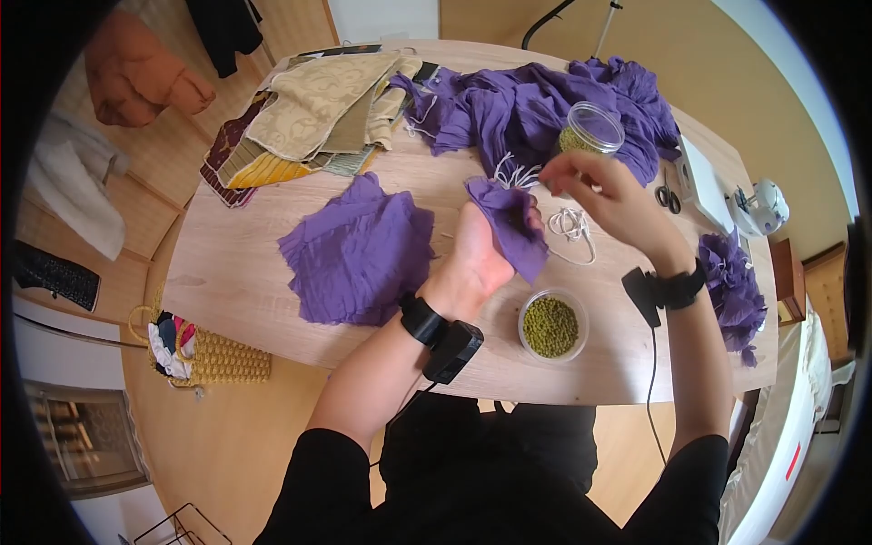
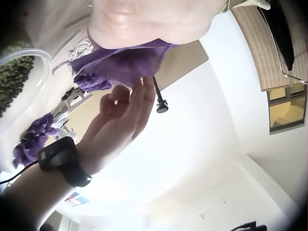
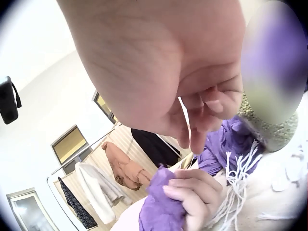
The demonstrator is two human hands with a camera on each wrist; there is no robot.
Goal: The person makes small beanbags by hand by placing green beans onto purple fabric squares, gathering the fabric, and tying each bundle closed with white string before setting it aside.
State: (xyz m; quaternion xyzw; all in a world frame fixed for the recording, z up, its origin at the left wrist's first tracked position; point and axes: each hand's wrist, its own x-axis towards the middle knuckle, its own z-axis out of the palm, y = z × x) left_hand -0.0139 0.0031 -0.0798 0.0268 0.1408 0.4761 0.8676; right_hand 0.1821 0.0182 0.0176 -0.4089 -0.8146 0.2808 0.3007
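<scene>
My left hand [image 1: 477,241] holds a small piece of purple cloth [image 1: 513,222] in its palm, fingers curled around it, above the middle of the table. In the right wrist view the purple cloth [image 3: 161,202] bunches up out of the fingers. My right hand [image 1: 613,195] hovers just right of it, fingers bent loosely; nothing shows between them. In the left wrist view the right hand [image 2: 118,120] has its index finger bent toward the thumb and the other fingers fairly straight. Close below lie white strings [image 1: 518,173] and a coil of white cord [image 1: 570,224].
An open tub of green beans [image 1: 551,325] stands near the front edge, a clear jar [image 1: 595,129] farther back. Stacked purple pieces [image 1: 363,250] lie left; a large purple cloth [image 1: 509,104] and patterned fabrics [image 1: 313,109] lie behind. Scissors [image 1: 668,191] and a small sewing machine [image 1: 763,209] are right.
</scene>
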